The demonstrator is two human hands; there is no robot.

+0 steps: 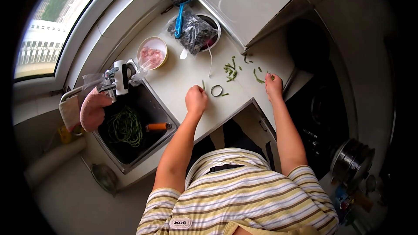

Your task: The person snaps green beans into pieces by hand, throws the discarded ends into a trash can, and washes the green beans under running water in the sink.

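My left hand [196, 100] is closed over the counter, with a piece of green bean [203, 85] sticking up from its fingers. To its right lie a dark ring-shaped item [216, 90] and a short bean piece [225, 95]. My right hand [274, 87] is closed at the counter's right part, with small green bean pieces at its fingertips. Beside it lies a curved bean piece [257, 76]. A loose group of cut bean pieces [230, 70] is spread between and beyond my hands.
The sink [167, 137] at left holds long green beans [126, 126] and an orange-handled tool [159, 126]. A bowl of pink meat [152, 56] and a bagged container [196, 30] stand at the back. A black stove [320, 117] and a pot [352, 161] are at right.
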